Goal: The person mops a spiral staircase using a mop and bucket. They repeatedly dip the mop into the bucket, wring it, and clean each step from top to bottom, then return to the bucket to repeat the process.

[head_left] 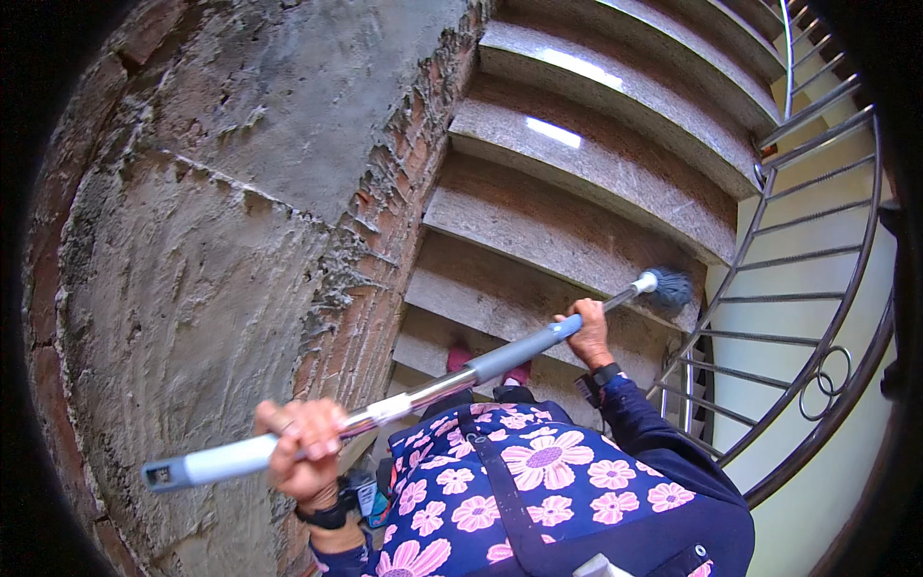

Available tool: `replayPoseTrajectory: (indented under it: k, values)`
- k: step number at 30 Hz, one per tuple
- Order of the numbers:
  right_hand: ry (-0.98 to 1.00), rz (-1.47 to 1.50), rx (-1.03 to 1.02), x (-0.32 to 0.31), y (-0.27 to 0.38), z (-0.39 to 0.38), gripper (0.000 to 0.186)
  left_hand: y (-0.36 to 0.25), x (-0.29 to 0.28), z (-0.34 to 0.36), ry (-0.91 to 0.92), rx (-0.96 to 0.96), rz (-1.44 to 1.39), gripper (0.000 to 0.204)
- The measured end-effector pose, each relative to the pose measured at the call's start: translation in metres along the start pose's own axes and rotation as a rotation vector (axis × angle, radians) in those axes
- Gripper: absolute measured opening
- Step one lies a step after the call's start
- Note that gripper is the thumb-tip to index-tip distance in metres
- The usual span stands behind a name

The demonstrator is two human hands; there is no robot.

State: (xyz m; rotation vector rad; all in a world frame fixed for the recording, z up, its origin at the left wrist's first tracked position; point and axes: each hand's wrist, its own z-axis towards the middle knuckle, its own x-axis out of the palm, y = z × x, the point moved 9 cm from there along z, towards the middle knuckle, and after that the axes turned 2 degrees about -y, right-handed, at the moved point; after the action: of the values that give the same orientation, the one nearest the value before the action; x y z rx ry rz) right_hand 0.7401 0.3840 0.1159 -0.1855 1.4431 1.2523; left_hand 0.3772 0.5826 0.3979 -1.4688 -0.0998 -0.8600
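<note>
A mop runs aslant in front of me, its long grey and metal handle (505, 356) rising from lower left to upper right. Around the pale grip near its butt end, my left hand (306, 444) is closed. Farther up, at the end of the blue-grey sleeve, my right hand (588, 335) is wrapped round the pole. Beyond it, a white collar joins the dark grey-blue strand mop head (670, 288), which rests on a stair step (577, 252) at its right end, close to the railing.
Curved stone stairs climb ahead, with wet glints on upper steps. A rough, partly plastered wall (212, 269) with exposed brick borders them at left. A metal railing (808, 250) with a dark handrail bends along the right. My pink shoes (460, 360) stand on a lower step.
</note>
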Motion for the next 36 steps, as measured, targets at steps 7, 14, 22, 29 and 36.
replayPoseTrajectory:
  k: [7, 14, 22, 29, 36]
  values:
    - [0.22, 0.221, -0.142, 0.081, 0.182, 0.015, 0.033, -0.171, -0.064, -0.055, -0.267, 0.37, 0.184, 0.025]
    - [0.558, 0.374, -0.389, 0.172, 0.326, 0.015, 0.022, -0.257, -0.046, -0.147, -0.59, 0.645, 0.41, 0.026]
    - [0.69, 0.507, -0.615, 0.183, 0.363, 0.031, 0.021, -0.252, 0.0, -0.154, -0.351, 0.785, 0.571, 0.027]
    - [0.658, 0.491, -0.548, 0.132, 0.3, 0.031, 0.02, -0.245, -0.025, -0.125, -0.376, 0.754, 0.421, 0.032]
    - [0.453, 0.214, -0.321, 0.07, 0.142, 0.048, 0.02, -0.132, -0.035, -0.07, -0.289, 0.573, 0.214, 0.031]
